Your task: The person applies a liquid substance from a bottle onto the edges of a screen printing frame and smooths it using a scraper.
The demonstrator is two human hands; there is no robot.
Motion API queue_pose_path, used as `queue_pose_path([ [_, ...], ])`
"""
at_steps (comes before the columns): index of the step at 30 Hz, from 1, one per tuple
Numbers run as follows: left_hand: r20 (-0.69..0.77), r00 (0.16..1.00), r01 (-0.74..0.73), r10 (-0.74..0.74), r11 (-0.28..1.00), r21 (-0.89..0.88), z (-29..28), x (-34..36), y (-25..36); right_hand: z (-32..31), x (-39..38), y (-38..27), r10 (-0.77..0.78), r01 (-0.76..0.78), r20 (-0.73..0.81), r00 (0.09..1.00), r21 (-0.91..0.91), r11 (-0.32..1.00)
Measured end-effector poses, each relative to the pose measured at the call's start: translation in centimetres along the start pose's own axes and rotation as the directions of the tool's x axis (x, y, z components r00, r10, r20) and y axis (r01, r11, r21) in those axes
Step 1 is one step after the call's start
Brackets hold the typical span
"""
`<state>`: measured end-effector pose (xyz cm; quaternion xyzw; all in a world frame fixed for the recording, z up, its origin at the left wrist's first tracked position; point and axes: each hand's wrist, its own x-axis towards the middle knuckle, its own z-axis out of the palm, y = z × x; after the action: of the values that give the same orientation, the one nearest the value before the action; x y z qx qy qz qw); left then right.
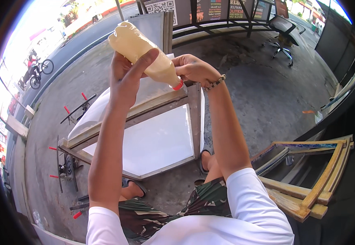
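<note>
- Head view. Bottle [153, 57], cream-coloured throughout, held up above the far edge of a framed white panel [157, 139]. Tilted: base far left, red cap [178, 85] lower, near right.
- Left hand [129, 75] grasping bottle around its body; thumb across the near side, other fingers mostly hidden behind it.
- Right hand [195, 70] at neck and cap, fingers bent; fingertips partly masked, so cannot tell if they are closed on the cap. Beaded bracelet [215, 83] at that wrist.
- Panel between the person's feet, on concrete ground [259, 108]; its left part covered by the left forearm. Pale curved sheet [97, 109] beyond its far-left side, also crossed by that forearm; how sheet and frame meet, unclear.
- Left: clamps [79, 108] with red handles, dark bars overlapping; count uncertain.
- Near right: wooden frames [322, 188] stacked askew; lower ones partly covered, the near-left part behind the white sleeve [255, 200].
- Far right: office chair [281, 38], small, detail lost.
- Far left: bicycle [41, 73] on the road; rider blurred against glare.
- Far: printed boards [212, 10] cut off by the upper edge. Black fisheye rim trims all corners.
</note>
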<state>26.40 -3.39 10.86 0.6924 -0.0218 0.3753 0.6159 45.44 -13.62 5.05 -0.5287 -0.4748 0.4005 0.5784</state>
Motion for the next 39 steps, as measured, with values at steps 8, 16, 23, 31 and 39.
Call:
queue_pose_path([
  [8, 0.012, 0.999, -0.053, 0.052, 0.998, 0.028, 0.5, 0.1, 0.5, 0.2, -0.1, -0.4, 0.014, -0.015, 0.021, 1.000, 0.053, 0.998],
  [16, 0.009, 0.996, -0.091, 0.090, 0.993, 0.073, 0.7, 0.2, 0.6, 0.9, -0.9, -1.6, 0.063, -0.064, -0.048, 0.997, -0.015, 0.998],
  [23, 0.030, 0.994, -0.107, 0.104, 0.991, 0.082, 0.8, 0.5, 0.7, 1.4, -1.6, -2.5, 0.097, -0.098, -0.084, 0.992, -0.011, 0.995],
  [31, 0.040, 0.987, -0.158, 0.153, 0.973, 0.169, 0.4, 0.5, 1.2, 2.2, -1.8, -2.9, 0.115, -0.129, -0.152, 0.982, -0.082, 0.988],
  [39, 0.049, 0.986, -0.166, 0.158, 0.957, 0.238, -0.1, 0.2, 2.3, 1.4, -0.8, -1.2, 0.095, -0.135, -0.194, 0.976, -0.201, 0.970],
])
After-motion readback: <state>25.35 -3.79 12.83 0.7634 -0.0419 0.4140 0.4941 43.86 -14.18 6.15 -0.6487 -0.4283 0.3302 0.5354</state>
